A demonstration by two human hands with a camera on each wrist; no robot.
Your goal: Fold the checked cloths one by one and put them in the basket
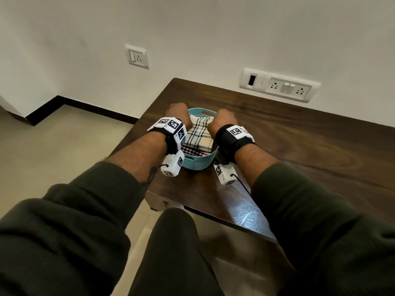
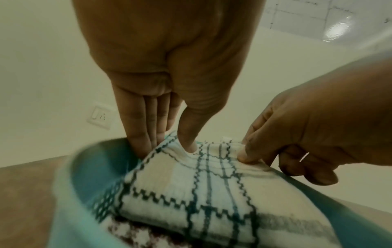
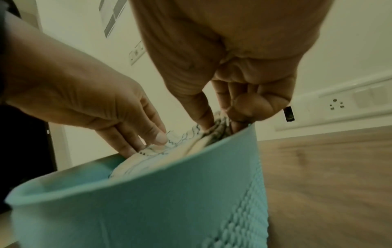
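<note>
Cream checked cloth (image 1: 197, 133), folded, sits in the teal basket (image 1: 196, 164), pinched by both hands.

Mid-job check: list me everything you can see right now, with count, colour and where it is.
basket: one, teal, on the table near its front left corner.
cream checked cloth: one, cream with dark green lines, folded, on top inside the basket.
dark red checked cloth: one, dark red and white, under the cream one, only its near edge showing.
table: one, dark brown wood, against the wall.
wall sockets: two plates, white, one above the table, one further left.
wrist camera units: two, white with black markers, strapped at the wrists.
sleeves: two, dark green.
left hand: thumb and fingers pinch the cloth's far left corner.
right hand: pinches the far right corner.
</note>
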